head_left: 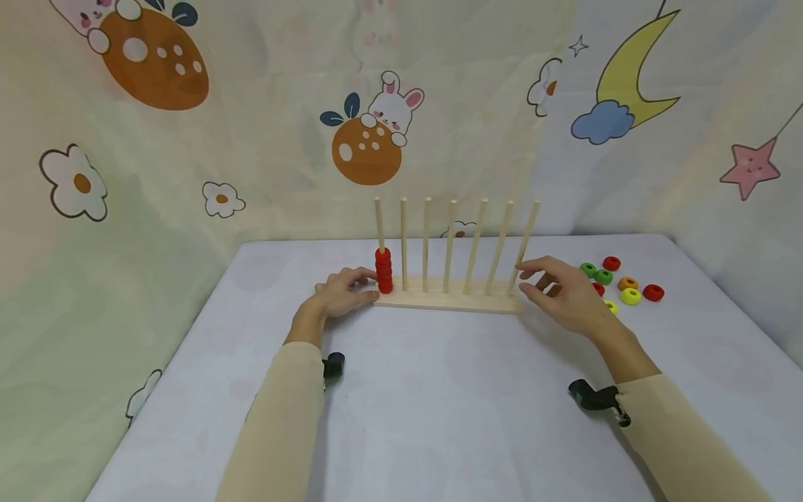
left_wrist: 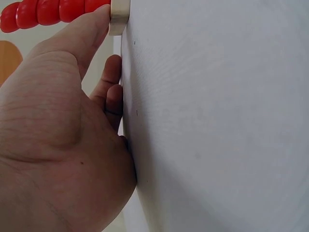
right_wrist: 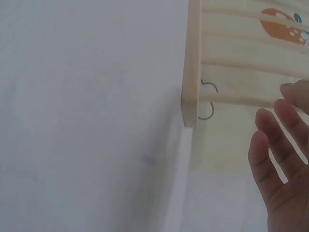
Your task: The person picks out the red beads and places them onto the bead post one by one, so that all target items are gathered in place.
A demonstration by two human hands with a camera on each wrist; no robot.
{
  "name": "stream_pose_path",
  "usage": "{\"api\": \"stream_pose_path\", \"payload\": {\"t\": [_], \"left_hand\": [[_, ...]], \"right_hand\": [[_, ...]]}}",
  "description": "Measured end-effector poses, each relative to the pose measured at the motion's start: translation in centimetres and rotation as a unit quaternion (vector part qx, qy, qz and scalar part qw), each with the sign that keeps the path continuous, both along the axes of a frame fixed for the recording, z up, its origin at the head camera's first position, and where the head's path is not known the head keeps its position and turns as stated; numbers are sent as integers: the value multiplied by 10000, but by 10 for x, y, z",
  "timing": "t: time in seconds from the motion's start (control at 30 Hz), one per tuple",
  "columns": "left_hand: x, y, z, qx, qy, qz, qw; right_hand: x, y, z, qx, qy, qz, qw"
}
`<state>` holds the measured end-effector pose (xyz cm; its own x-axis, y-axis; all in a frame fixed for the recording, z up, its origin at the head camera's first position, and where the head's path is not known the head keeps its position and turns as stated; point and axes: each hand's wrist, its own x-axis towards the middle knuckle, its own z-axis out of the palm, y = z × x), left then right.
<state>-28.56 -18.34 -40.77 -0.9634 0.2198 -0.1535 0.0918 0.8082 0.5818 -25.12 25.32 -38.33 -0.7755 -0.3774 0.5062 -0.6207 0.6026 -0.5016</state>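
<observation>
A wooden peg rack (head_left: pixel 448 303) stands on the table, a flat base with a row of several upright rods. Red beads (head_left: pixel 384 272) are stacked on its leftmost rod. My left hand (head_left: pixel 341 293) holds the left end of the base between thumb and index finger; in the left wrist view the thumb (left_wrist: pixel 91 34) meets the base end beside the beads. By the rightmost rod (head_left: pixel 523 240), my right hand (head_left: pixel 564 296) hovers with thumb and index finger apart. Between its loosely bent fingers (right_wrist: pixel 270 125) nothing shows in the right wrist view.
Loose beads lie to the right, beyond my right hand: green (head_left: pixel 604 277), red (head_left: pixel 653 293), orange (head_left: pixel 627 283) and yellow (head_left: pixel 630 296). A white cloth covers the table (head_left: pixel 408 418). Behind it hangs a printed curtain (head_left: pixel 282 104).
</observation>
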Motion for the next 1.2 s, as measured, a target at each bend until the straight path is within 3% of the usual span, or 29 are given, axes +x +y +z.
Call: {"api": "stream_pose_path", "payload": {"t": [0.47, 0.7, 1.07, 1.2], "left_hand": [[-2, -3, 2, -15, -13, 14, 10000], [0, -6, 1, 4, -12, 51, 10000], [0, -3, 1, 43, 3, -21, 10000], [1, -1, 0, 64, 1, -25, 10000]], "right_hand": [[2, 20, -4, 10, -105, -348, 9993], [2, 23, -3, 71, -110, -341, 9993], [5, 47, 2, 96, -389, -788, 9961], [6, 56, 9, 541, -767, -1002, 9905]]}}
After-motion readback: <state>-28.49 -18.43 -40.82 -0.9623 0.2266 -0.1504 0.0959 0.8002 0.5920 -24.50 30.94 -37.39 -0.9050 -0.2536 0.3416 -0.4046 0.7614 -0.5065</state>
